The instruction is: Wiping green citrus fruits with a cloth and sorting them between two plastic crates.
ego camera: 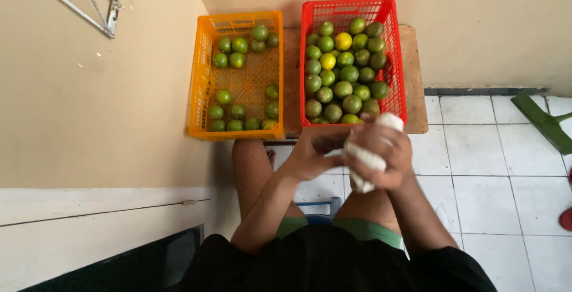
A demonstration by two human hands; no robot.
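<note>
Nearest, both hands meet above the knees: the right hand (381,152) is clamped round a white cloth (364,162), the left hand (314,154) cupped against it, its contents hidden. Just beyond lies the red crate (398,59) of limes (344,74); far left, the sparser orange crate (199,83).

Two crates sit side by side on a low wooden table (416,77) against the wall: a fuller crate (393,42) of citrus at one o'clock, a sparser crate (199,83) at eleven. At six o'clock, both hands meet around a cloth (366,161), just before the fuller crate.
</note>
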